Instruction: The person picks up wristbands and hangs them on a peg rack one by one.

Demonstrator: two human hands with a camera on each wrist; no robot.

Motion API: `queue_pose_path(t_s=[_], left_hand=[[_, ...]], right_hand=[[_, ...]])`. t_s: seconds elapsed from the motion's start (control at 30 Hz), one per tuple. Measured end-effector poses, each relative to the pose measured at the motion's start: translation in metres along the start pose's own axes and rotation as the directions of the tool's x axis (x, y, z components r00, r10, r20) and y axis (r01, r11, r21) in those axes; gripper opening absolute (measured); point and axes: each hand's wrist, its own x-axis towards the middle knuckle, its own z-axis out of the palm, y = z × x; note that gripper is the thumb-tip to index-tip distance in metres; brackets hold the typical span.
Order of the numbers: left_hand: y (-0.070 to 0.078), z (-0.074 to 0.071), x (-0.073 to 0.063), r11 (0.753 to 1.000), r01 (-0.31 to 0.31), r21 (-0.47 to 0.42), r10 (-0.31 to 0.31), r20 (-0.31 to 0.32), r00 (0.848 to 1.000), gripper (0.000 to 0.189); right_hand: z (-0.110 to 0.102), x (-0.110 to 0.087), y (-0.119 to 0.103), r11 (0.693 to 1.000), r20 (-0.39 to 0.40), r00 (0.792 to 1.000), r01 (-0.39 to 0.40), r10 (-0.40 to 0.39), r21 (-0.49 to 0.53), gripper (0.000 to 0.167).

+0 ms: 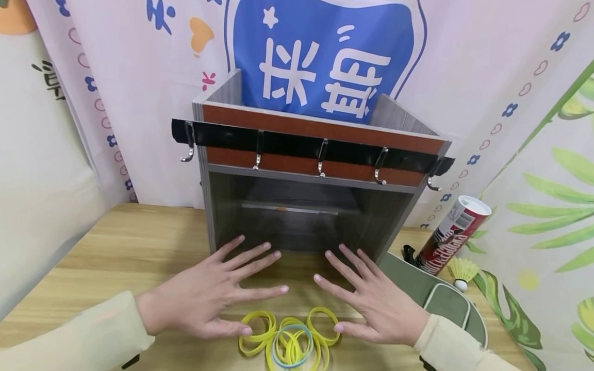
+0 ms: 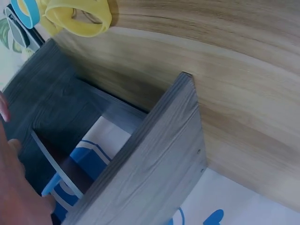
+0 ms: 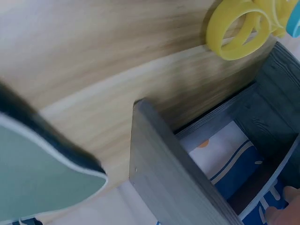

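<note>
Grey wood-grain box with rust-red front panel [image 1: 325,128] and black hook strip [image 1: 290,144], centre frame. My left hand [image 1: 215,293] and right hand [image 1: 378,301] before it, fingers splayed, grasping nothing. Flat yellow and light-blue rings [image 1: 291,351], bottom centre. Blue-and-white printed cloth [image 1: 325,26], top centre: white 来, 期. Red-and-white cylindrical can [image 1: 452,234], right: slanted lettering, unreadable.

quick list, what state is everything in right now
left hand, fingers spread, holding nothing
right hand, fingers spread, holding nothing
grey shelf unit, upright, open-fronted
black hook strip, nothing hung
yellow rings, loosely overlapping
blue ring, atop the yellow rings
red tube, standing, white end up
green case, flat, closure unclear
shuttlecock, unheld, beside the green case
</note>
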Motion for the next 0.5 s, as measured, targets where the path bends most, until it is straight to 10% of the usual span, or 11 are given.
queue_pose_path(t_s=[0.3, 0.5], left_hand=[[-0.004, -0.002, -0.011, 0.997, 0.048, -0.057, -0.049, -0.005, 0.999, 0.07], [-0.004, -0.001, -0.025, 0.979, 0.089, -0.184, -0.107, -0.089, 0.99, 0.054]], right_hand=[[0.001, 0.005, -0.005, 0.956, 0.127, 0.987, -0.131, 0.1, 0.263, 0.072], [0.01, 0.014, -0.012, 0.8, 0.195, 0.973, -0.214, 0.123, 0.56, 0.049]])
